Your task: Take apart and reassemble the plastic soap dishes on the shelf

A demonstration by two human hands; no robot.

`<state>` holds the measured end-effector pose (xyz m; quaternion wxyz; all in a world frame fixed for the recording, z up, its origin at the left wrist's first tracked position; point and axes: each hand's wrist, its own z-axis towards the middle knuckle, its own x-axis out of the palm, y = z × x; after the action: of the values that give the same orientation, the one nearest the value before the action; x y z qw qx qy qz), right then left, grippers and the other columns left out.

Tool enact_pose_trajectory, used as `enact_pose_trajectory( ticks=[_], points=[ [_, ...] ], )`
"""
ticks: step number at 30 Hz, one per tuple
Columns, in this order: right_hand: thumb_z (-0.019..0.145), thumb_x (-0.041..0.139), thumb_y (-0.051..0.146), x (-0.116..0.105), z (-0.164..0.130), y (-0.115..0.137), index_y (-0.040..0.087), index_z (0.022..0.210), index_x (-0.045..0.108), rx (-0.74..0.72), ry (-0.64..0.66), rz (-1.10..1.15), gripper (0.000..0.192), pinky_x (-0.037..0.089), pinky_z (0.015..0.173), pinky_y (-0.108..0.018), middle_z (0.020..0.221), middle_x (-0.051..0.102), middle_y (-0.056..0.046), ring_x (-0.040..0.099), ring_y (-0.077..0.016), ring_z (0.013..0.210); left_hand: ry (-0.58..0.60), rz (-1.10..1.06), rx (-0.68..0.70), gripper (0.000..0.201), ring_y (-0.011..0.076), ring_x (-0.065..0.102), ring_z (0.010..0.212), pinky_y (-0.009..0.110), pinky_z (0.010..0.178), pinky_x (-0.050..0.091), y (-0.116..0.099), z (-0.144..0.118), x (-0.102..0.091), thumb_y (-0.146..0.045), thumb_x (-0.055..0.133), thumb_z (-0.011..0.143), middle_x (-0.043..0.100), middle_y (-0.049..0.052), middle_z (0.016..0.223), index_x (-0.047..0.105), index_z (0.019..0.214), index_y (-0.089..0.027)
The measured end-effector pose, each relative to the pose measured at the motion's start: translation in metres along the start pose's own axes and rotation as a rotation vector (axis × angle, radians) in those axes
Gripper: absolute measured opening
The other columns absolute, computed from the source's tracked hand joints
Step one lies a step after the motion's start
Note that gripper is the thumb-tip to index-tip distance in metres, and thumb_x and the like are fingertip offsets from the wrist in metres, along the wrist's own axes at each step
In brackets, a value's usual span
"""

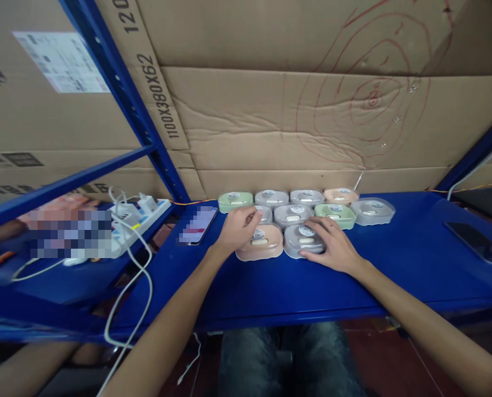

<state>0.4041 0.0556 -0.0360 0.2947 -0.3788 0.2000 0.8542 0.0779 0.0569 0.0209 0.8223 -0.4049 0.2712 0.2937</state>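
Note:
Several small lidded plastic boxes stand in rows on the blue shelf, each with a clear cover, a round sticker and a pale oval tab. My right hand (332, 242) spans a grey box (299, 245) in the front row, thumb at its near side and fingers over its far right. Beside that sits a peach box (262, 248). My left hand (237, 227) is curled above its far left corner, against a partly covered grey box (265, 214) in the middle row. What its fingers hold, if anything, is hidden. A green box (336, 215) sits beyond my right hand.
A phone (198, 225) lies left of the boxes, a dark phone (479, 241) far right. A white power strip (146, 218) with looped cables stands at left, near another person's arm. Cardboard (246, 121) walls the back; blue posts (163, 160) frame the shelf.

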Motion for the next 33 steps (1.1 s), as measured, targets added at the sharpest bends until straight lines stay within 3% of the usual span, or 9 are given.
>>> enact_pose_trajectory(
  ticks=[3, 6, 14, 22, 28, 33],
  points=[
    [0.094, 0.078, 0.065, 0.0, 0.0, 0.0, 0.027, 0.152, 0.061, -0.001, -0.003, 0.007, 0.071, 0.058, 0.113, -0.066, 0.146, 0.067, -0.017, 0.068, -0.0406, 0.132, 0.08, 0.008, 0.105, 0.022, 0.0249, 0.069, 0.1, 0.04, 0.095, 0.052, -0.005, -0.004, -0.005, -0.044, 0.064, 0.1, 0.074, 0.006, 0.102, 0.071, 0.096, -0.023],
    [0.094, 0.077, 0.066, -0.001, 0.001, 0.001, 0.027, 0.152, 0.061, -0.005, -0.003, 0.003, 0.072, 0.058, 0.113, -0.066, 0.146, 0.067, -0.017, 0.067, -0.0405, 0.132, 0.205, 0.128, 0.257, 0.037, 0.0323, 0.065, 0.124, 0.051, 0.115, 0.049, -0.011, -0.011, -0.005, -0.048, 0.078, 0.092, 0.072, 0.01, 0.124, 0.073, 0.12, -0.025],
    [0.094, 0.078, 0.066, -0.002, 0.001, 0.001, 0.025, 0.152, 0.061, -0.022, -0.005, 0.004, 0.073, 0.057, 0.114, -0.064, 0.146, 0.066, -0.017, 0.067, -0.0396, 0.132, 0.272, 0.303, 0.368, 0.065, 0.0368, 0.062, 0.124, 0.056, 0.116, 0.05, -0.012, -0.019, 0.001, -0.053, 0.085, 0.085, 0.068, 0.014, 0.127, 0.069, 0.14, -0.022],
    [0.091, 0.082, 0.067, -0.003, 0.001, 0.0, 0.027, 0.15, 0.063, -0.029, -0.031, 0.038, 0.074, 0.06, 0.109, -0.063, 0.139, 0.07, -0.016, 0.068, -0.0385, 0.126, 0.262, 0.304, 0.354, 0.064, 0.0375, 0.061, 0.13, 0.058, 0.118, 0.049, -0.01, -0.02, 0.003, -0.056, 0.086, 0.086, 0.068, 0.013, 0.132, 0.069, 0.14, -0.026],
    [0.092, 0.082, 0.063, -0.006, 0.0, 0.002, 0.028, 0.153, 0.061, -0.023, -0.079, 0.044, 0.073, 0.06, 0.11, -0.062, 0.137, 0.07, -0.015, 0.068, -0.0386, 0.126, 0.224, 0.285, 0.339, 0.074, 0.0383, 0.059, 0.14, 0.058, 0.121, 0.047, -0.011, -0.021, 0.004, -0.065, 0.081, 0.091, 0.062, 0.017, 0.15, 0.061, 0.151, -0.025],
    [0.093, 0.081, 0.064, -0.005, 0.001, 0.002, 0.029, 0.152, 0.062, -0.01, -0.057, 0.044, 0.071, 0.059, 0.111, -0.062, 0.139, 0.07, -0.014, 0.068, -0.0387, 0.128, 0.228, 0.29, 0.342, 0.07, 0.0383, 0.059, 0.139, 0.059, 0.121, 0.047, -0.012, -0.02, 0.005, -0.063, 0.082, 0.091, 0.063, 0.016, 0.148, 0.064, 0.147, -0.025]
  ],
)
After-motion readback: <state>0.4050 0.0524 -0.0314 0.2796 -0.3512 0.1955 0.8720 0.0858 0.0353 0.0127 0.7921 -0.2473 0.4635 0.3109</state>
